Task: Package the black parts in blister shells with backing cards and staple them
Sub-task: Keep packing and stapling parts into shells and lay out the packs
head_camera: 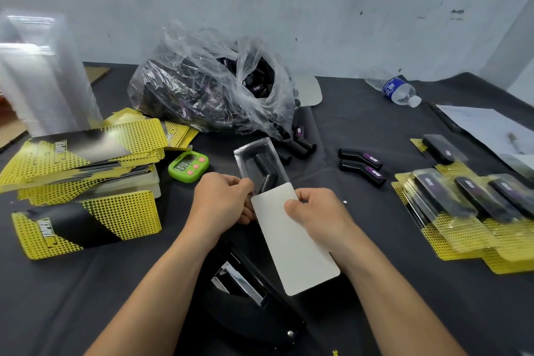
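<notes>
both hands are curled and holding things. left hand [222, 201] pinches the near end of the clear shell [250, 152], which has a black part [264, 169] inside. right hand [316, 212] pinches the white card [297, 248], thumb on top. the card's far end meets the shell between the hands. stapler [248, 292] lies on the table [361, 127] just under the card. done packs [462, 211] lie off to the right.
</notes>
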The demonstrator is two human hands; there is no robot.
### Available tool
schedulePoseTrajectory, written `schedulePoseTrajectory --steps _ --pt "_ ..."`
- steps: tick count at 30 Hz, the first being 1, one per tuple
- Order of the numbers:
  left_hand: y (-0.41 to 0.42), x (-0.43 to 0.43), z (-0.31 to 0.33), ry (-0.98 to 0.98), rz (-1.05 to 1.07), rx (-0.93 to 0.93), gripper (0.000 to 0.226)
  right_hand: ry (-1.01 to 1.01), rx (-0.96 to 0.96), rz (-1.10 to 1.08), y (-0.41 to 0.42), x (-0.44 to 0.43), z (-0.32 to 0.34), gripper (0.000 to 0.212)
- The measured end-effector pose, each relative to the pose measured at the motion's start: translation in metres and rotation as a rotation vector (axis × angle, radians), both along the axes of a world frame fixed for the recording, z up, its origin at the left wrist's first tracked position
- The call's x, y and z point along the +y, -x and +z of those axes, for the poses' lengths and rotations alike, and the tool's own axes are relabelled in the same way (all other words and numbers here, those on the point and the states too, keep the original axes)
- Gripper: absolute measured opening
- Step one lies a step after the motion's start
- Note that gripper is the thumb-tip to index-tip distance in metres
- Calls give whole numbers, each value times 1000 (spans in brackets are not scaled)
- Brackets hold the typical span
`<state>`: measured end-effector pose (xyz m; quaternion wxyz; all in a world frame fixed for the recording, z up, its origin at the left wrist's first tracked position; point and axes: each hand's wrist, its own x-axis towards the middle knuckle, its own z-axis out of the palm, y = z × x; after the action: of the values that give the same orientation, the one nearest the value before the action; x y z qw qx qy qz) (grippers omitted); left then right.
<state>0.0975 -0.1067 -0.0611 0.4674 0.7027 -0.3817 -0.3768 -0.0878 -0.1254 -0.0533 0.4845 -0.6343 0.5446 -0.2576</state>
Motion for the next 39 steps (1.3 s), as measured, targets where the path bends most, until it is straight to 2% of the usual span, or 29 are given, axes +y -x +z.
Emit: schedulePoseTrajectory --steps 5,11,21,24,26,28,30,31,33,37,39 --pt "-3 -1 -1 -43 -29 -40 28 68 116 -11 -3 -3 -2 23" --pt "-5 -1 1 -40 -55 8 6 98 152 -37 -4 -3 -3 24" --pt "-5 3 6 -77 -116 -54 28 181 243 -62 -10 1 0 41" --pt "-4 4 8 -56 -121 -20 36 191 245 -77 -10 1 -1 48" --pt "-4 4 8 -19 -121 13 39 194 227 -92 -10 1 -3 50" --pt "-4 4 8 15 -113 32 39 147 152 -78 -8 1 -4 44" --pt "-4 4 8 48 -101 50 37 -3 -67 7 -3 0 -3 20" --pt "-4 5 8 67 -94 68 36 -90 -177 72 2 -1 -3 17" --pt "-4 5 10 103 -92 121 36 -195 -286 169 10 -3 -2 34" --pt "-2 7 12 105 -156 171 30 -105 -208 48 6 -4 -8 17" --pt "-3 8 12 81 -189 167 22 -46 -142 -42 0 -3 -10 20"
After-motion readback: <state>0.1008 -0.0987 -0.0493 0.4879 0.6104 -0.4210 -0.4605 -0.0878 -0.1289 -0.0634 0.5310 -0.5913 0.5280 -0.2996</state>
